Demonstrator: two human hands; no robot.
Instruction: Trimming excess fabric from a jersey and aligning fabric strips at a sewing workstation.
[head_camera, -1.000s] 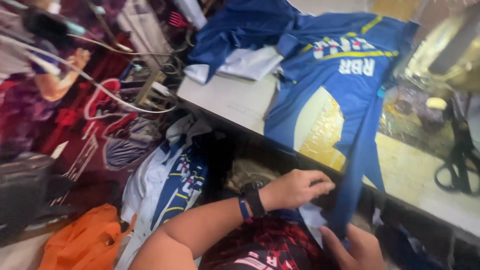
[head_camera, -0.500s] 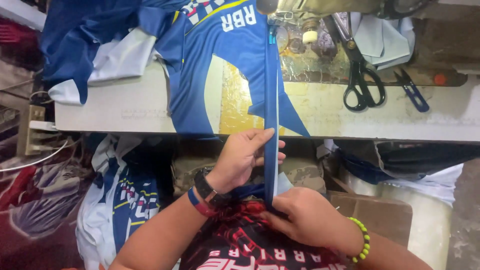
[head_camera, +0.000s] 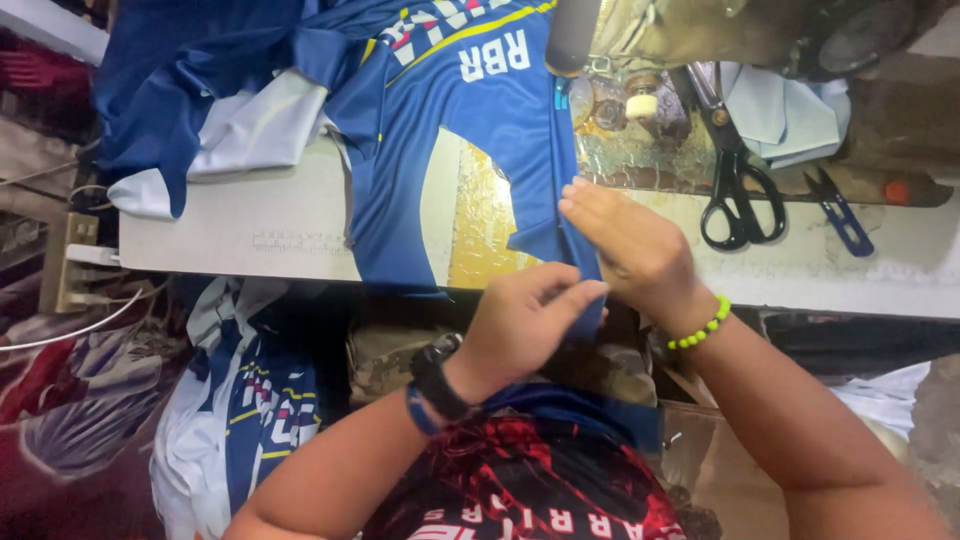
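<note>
Left hand (head_camera: 525, 320): curled, fingers pinched on the near end of a folded seam of the blue sports jersey (head_camera: 450, 170), at the table's near edge. A black watch (head_camera: 437, 378) and a blue band sit on its wrist.

Right hand (head_camera: 630, 245): laid nearly flat, fingers together and pointing to the far left, pressing the same folded strip of jersey down on the table just beyond the left hand. Whether the thumb grips the cloth underneath cannot be told. A green bead bracelet (head_camera: 700, 328) circles its wrist.

Blue sports jersey: spread over the pale sewing table (head_camera: 260, 240), white lettering and a yellow stripe at the far end, a gold patch near the middle, its lower edge hanging over the near edge toward the person's lap.

Further out: black scissors (head_camera: 735, 200) lie on the table right of the right hand; small blue thread snips (head_camera: 838, 215) lie further right. The sewing machine's metal bed (head_camera: 640, 130) stands at the far side, just beyond the right hand. A heap of blue and white cloth (head_camera: 215, 120) lies at the far left of the table. More blue-and-white garments (head_camera: 240, 410) lie below the table at the near left.
</note>
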